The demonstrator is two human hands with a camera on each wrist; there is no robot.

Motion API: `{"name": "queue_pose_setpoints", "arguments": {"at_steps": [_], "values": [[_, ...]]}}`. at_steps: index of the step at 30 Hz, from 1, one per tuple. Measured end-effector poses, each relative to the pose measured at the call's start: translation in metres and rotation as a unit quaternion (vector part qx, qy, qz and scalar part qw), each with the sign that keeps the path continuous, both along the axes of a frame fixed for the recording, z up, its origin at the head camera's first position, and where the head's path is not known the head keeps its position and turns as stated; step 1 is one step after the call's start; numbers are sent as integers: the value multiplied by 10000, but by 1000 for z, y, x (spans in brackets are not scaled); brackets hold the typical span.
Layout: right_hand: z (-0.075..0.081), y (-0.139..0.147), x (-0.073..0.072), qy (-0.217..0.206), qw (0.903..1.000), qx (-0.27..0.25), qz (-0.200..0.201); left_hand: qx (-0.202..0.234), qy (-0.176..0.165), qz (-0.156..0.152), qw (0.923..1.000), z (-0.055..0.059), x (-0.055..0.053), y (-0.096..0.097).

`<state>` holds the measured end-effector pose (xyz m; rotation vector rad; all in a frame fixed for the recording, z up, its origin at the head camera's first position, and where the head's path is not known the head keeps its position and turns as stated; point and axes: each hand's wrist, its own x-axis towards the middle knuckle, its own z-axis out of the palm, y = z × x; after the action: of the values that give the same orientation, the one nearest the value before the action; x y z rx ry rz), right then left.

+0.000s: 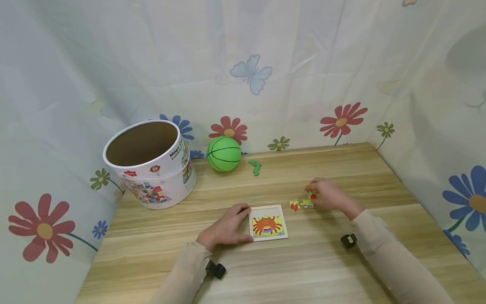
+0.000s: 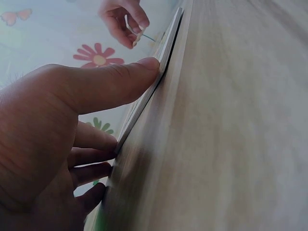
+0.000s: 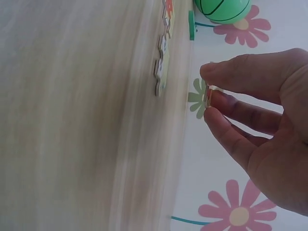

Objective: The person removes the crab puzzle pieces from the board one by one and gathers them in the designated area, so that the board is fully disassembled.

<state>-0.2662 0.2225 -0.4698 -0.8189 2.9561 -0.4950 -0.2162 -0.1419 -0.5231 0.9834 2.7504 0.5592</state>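
At the far left, before a curtain point(image 1: 182, 63) printed with flowers and a butterfly, a round white cardboard bucket point(image 1: 153, 190) with an open top and printed sides stands on a wood-grain counter point(image 1: 296, 270). Right of it, at the back, sits a green toy basketball point(image 1: 224, 153) with black lines. Nearer the front, a person's left hand point(image 1: 228, 226) comes in from the lower left, its grip spread apart, thumb and fingers touching the left side of a white-framed crab puzzle point(image 1: 268, 226). The crab picture fills the frame's lower part; a pale strip shows above it. Behind the puzzle, near the ball, lies a small green piece point(image 1: 256, 167). Just right of the frame are loose yellow-and-red jigsaw pieces point(image 1: 295, 205) on the counter. Beside them the right hand point(image 1: 328, 195) has its grip clamped on a small jigsaw piece point(image 3: 208, 96), raised between thumb and fingertips.
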Motion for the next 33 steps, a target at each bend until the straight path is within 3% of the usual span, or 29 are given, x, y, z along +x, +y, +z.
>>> {"name": "queue_pose_setpoints", "arguments": {"at_steps": [12, 33], "values": [[-8, 13, 4, -150, 9997, 79, -148, -55, 39, -53, 10000, 2, 2, 1], [-16, 22, 11, 86, 9999, -20, -116, 20, 57, -14, 10000, -2, 0, 0]]}}
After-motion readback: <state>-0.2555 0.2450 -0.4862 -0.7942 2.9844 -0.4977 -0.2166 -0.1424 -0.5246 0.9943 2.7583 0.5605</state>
